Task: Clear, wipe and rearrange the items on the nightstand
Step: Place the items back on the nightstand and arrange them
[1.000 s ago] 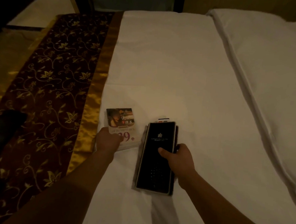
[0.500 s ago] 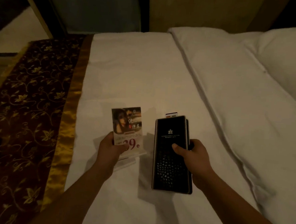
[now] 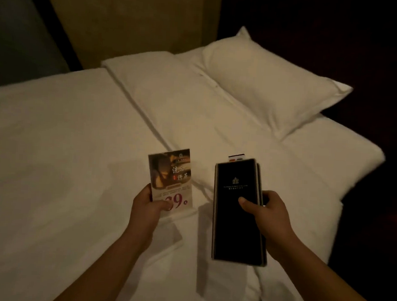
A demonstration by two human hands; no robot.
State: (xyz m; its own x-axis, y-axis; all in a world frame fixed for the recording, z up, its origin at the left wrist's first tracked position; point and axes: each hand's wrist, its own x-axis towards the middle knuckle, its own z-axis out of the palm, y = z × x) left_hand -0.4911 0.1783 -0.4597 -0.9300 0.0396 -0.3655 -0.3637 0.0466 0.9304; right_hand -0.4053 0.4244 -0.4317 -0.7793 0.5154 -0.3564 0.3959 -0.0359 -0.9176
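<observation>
The person leans over a bed with both arms stretched out, one thing in each hand. The left hand (image 3: 146, 207) pinches a printed card (image 3: 171, 174) by its lower left corner. The thumb lies across the front, over part of a big red number, and the fingers are tucked behind where I cannot see them. The card faces up toward the person, with a dim photo on its upper half and some lettering beside it. It sits over the white sheet (image 3: 52, 164) and throws a soft shadow there. Whether its lower edge touches the sheet I cannot tell.

The right hand (image 3: 271, 215) grips a long black folder (image 3: 235, 222) around the middle of its right edge. The thumb presses on the front cover and the fingers are curled round the back. The folder runs lengthwise away from the person, with a small crest and a line of fine print on its far half. A slip of white paper (image 3: 236, 156) pokes out of its far end. It is just right of the card, the two apart and side by side over the middle of the bed.

Farther off, a folded duvet edge (image 3: 173, 97) runs slantwise across the bed. A white pillow (image 3: 266, 84) lies on it at the far right. Beyond the bed stands a dull tan wall (image 3: 131, 18), and the right side of the room is dark.
</observation>
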